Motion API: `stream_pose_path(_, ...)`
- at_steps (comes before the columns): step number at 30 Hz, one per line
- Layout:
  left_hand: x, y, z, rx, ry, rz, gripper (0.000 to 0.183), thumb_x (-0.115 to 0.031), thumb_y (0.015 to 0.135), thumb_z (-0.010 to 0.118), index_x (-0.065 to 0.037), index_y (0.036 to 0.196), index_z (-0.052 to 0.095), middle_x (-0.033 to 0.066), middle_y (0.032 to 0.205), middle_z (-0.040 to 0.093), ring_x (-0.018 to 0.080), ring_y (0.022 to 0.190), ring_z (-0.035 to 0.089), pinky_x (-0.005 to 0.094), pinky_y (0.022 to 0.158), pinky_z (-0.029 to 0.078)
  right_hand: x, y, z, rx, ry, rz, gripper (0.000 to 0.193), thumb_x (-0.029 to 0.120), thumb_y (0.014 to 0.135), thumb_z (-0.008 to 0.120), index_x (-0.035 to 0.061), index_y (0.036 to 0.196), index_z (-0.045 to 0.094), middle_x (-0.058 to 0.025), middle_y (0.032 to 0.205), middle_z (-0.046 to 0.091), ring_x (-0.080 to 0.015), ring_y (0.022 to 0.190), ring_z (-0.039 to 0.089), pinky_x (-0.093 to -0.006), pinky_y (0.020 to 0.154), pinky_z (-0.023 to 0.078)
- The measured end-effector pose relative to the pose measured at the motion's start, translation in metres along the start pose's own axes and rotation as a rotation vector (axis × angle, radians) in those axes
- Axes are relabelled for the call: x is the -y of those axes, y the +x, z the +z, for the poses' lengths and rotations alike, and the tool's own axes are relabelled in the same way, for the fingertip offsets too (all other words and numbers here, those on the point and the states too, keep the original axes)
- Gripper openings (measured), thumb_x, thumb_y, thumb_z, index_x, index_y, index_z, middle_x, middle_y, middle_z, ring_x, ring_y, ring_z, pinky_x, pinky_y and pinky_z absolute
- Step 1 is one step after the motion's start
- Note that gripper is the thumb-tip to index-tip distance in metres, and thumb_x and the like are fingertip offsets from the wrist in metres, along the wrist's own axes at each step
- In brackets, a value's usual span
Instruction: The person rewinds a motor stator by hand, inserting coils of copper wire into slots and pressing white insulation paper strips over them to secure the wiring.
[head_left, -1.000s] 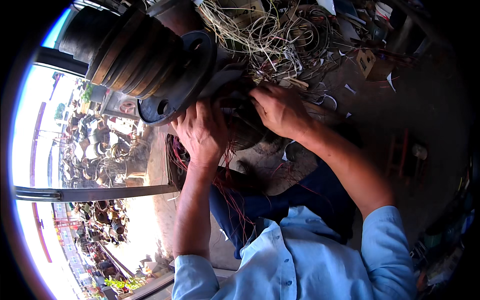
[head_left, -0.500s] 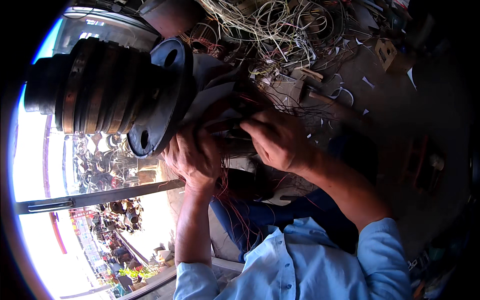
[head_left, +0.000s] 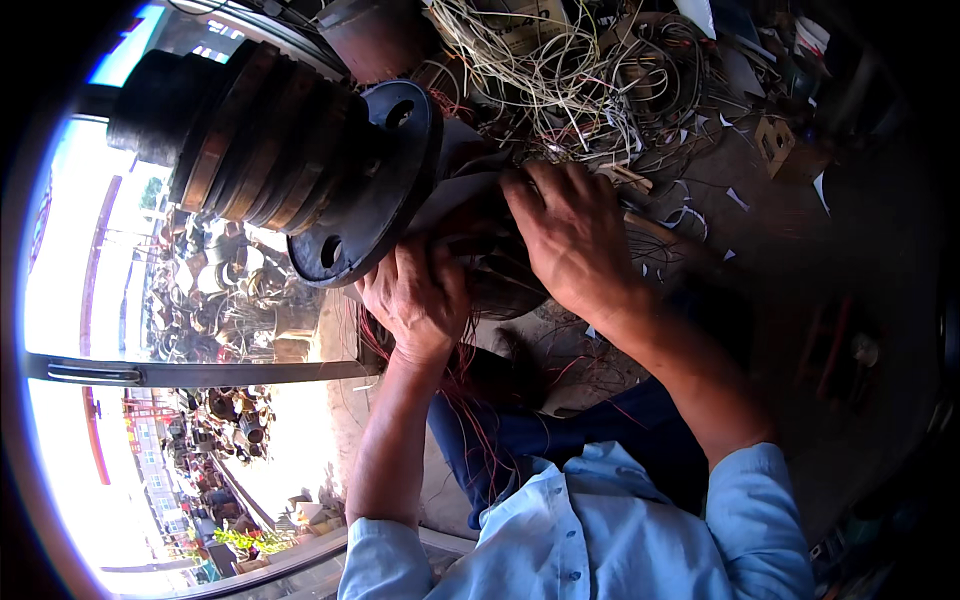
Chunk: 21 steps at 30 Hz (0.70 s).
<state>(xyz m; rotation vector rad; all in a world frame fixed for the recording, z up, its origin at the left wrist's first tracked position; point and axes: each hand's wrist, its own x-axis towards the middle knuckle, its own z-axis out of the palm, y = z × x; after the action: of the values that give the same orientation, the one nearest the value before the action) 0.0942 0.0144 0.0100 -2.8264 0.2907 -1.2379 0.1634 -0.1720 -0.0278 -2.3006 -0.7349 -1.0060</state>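
A wound rotor [head_left: 505, 283] lies before me, its dark coil end partly hidden by my hands. Dark and copper-coloured slip rings [head_left: 222, 150] stick out at the far left, past a round black disc [head_left: 405, 190] with holes. My left hand [head_left: 418, 300] is closed over the coil end just behind the disc. On the far right side of the coils, my right hand [head_left: 575, 235] has its fingers bent down, and what they pinch is hidden. A grey sheet [head_left: 468, 192] shows between the disc and my right hand. Thin red wires [head_left: 470, 400] hang below my left hand.
A tangle of pale wire [head_left: 560, 75] lies on the floor beyond the rotor, near a reddish drum [head_left: 370, 40]. White scraps and a yellowish block [head_left: 775, 145] are at the right. A metal-framed glass door [head_left: 200, 374] stands at the left.
My right hand has moved up and across the coil end, from a pinch near the loose wires. My left hand stays by the disc. The whole view has shifted slightly.
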Motion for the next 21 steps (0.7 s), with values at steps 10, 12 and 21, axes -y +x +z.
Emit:
stream_pose_path(10, 0.001, 0.0, -0.004, -0.036, -0.062, 0.005, 0.025, -0.02, 0.091, 0.066, -0.004, 0.111, 0.068, 0.0197, 0.11, 0.067, 0.0413, 0.105, 0.06, 0.052, 0.094, 0.043, 0.026, 0.022, -0.025, 0.291, -0.125, -0.013, 0.01, 0.008, 0.086, 0.061, 0.0035, 0.093, 0.066, -0.0153, 0.093, 0.068, -0.0313, 0.091, 0.069, -0.046, 0.085, 0.051)
stream_pose_path(12, 0.004, -0.006, 0.001, -0.039, -0.095, -0.003, 0.026, -0.018, 0.089, 0.069, -0.005, 0.112, 0.069, 0.0215, 0.113, 0.065, 0.0425, 0.108, 0.06, 0.053, 0.095, 0.044, 0.038, 0.013, -0.027, 0.279, -0.155, 0.012, 0.008, 0.01, 0.086, 0.063, 0.0045, 0.09, 0.067, -0.0135, 0.089, 0.069, -0.0292, 0.092, 0.068, -0.0475, 0.087, 0.047)
stream_pose_path(21, -0.004, -0.004, -0.003, -0.024, -0.074, 0.034, 0.04, -0.021, 0.095, 0.065, -0.003, 0.13, 0.064, 0.0258, 0.127, 0.062, 0.0453, 0.119, 0.056, 0.0563, 0.106, 0.037, 0.07, -0.043, -0.049, 0.313, -0.042, 0.063, 0.039, 0.012, 0.087, 0.06, -0.0023, 0.123, 0.064, -0.0155, 0.102, 0.068, -0.0302, 0.102, 0.061, -0.0565, 0.104, 0.039)
